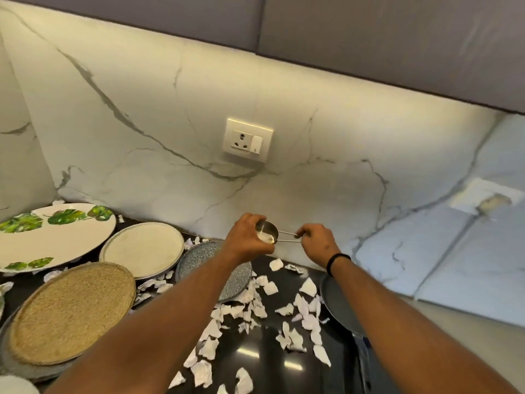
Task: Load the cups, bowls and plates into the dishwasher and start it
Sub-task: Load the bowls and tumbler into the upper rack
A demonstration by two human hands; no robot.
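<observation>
both hands up at the back of the dark counter (pixel 267 362), close to the marble wall (pixel 170 115), working 1 small steel cup (pixel 267 234) with a long wire handle. left hand (pixel 247 237) has fingers and thumb curled round the bowl of the cup from the left and above; right hand (pixel 318 241) pinches the far end of the handle (pixel 287 237) between fingertips, rest of the fingers curled in. cup is held off the counter, mouth tilted toward the camera, something pale inside, cannot tell whether residue or reflection. dishwasher not in view. waiting on the counter: large leaf-print plate (pixel 51 237) far left, cream plate (pixel 143 248) beside it, woven-look plate (pixel 74 311) in front on top of a grey one, speckled grey plate (pixel 201 257) partly under the left forearm, dark plate (pixel 332 297) under the right forearm. torn white paper scraps (pixel 252 305) litter the counter between them. judgement: step in hand is lifting the cup clear to carry it to the machine. to do it well, keep the 2-point hold so the handle does not swing, check the inside and tip any leftover out first, then draw back above the plates and scraps rather than dragging through them. risks: forearms brushing the speckled or dark plate, scraps riding along into the rack.
</observation>
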